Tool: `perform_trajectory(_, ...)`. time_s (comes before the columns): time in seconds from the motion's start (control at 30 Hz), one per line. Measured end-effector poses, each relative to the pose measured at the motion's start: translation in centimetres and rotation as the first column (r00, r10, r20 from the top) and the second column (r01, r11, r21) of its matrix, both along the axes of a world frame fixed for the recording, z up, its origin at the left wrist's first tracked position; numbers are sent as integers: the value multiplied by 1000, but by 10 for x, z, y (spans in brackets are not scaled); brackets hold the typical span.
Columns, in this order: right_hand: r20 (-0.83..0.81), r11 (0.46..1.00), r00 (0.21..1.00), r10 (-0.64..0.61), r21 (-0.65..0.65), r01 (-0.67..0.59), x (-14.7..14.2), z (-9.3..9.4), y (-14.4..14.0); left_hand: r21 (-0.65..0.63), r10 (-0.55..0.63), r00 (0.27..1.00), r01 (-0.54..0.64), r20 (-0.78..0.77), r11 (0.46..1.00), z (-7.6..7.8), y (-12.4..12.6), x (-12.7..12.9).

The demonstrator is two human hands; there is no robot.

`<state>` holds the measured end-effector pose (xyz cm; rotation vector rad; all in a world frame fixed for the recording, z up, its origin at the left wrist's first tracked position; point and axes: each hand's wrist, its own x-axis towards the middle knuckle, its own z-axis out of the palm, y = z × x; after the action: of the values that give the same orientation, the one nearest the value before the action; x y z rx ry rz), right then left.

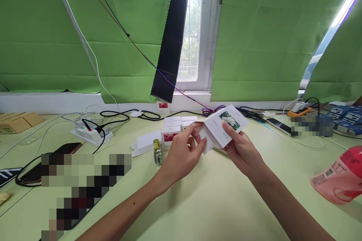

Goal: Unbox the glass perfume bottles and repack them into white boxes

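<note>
Where green curtains (283, 37) cover the back wall: split by a window (195, 34), with a black fabric strip (172, 37) hanging beside the gap.

Below: pale green counter (215, 203), spanning the full width of the view.

Far right, at the edge of the counter: pink bottle (339, 177), lying tilted, partly cut off by the frame.

Left of centre, on the counter: white power strip (90, 133) with black cables plugged in; dark phone (53, 158) nearer the front, partly blurred.

Centre, raised above the counter: small white box (226, 126) with a flower picture on its upper face, tilted, one end flap open toward the left.

Right hand (243, 152): gripping the box from below and behind, thumb pressed on the top face, fingers (230, 128) closed around the body.

Left hand (181, 150): at the open end of the box, thumb and index finger pinching the white flap, remaining fingers curled loosely.

Behind the hands, resting on the counter: cluster of small white boxes (175, 126), some bearing a red picture; one more red-pictured box (163, 107) standing apart by the wall.

Left of that cluster: flattened white carton (145, 143), lying open.

Just beside the left hand, touching neither hand: small glass perfume bottle (157, 152) with gold cap, standing upright.
</note>
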<state>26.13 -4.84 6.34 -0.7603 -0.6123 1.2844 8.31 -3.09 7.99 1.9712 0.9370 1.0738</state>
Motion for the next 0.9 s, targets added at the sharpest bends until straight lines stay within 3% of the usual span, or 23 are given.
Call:
perform_trajectory(0.3,65,999,997,-35,-17,36,-1,1,0,-279,-20,964,97,266,955,4,3,1)
perform_trajectory(0.43,115,996,989,-89,2,89,-2,1,-1,-379,-39,962,143,270,914,4,3,1)
perform_trajectory(0.67,136,988,979,-154,12,153,-1,0,1,-412,-65,955,185,288,892,-2,7,-1)
perform_trajectory(0.77,63,983,982,-180,-17,181,14,-3,10,-385,-129,945,244,301,890,6,9,-13)
perform_trajectory(0.9,-31,934,935,-354,-58,352,48,-9,26,-282,-120,915,241,386,929,22,11,-41)
